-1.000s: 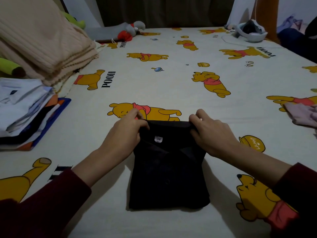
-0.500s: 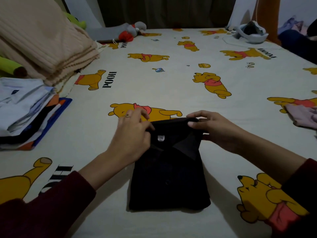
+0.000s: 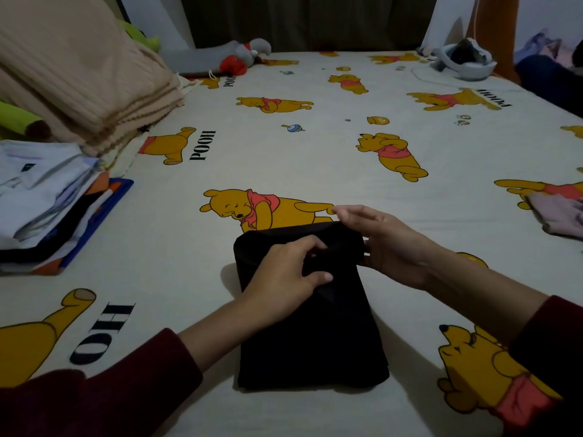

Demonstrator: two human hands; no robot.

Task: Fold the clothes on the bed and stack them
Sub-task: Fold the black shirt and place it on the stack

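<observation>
Black garment [image 3: 315, 335]: folded into an upright rectangle, flat on the bed [image 3: 315, 152] near its front edge, midway across. Left hand [image 3: 284, 279]: lies on the garment's upper half, fingers curled into a fold of the cloth. Right hand [image 3: 381, 244]: holds the top right corner, thumb over, fingers under. Open sheet on every side of the garment, widest toward the far edge. Stack of folded clothes [image 3: 47, 203]: at the left edge, well apart. Beige blanket [image 3: 79, 74]: folded, behind the stack. Pink garment [image 3: 555, 216]: unfolded, at the right edge. Plush toy [image 3: 220, 55] and white headset [image 3: 463, 58]: at the far edge.
</observation>
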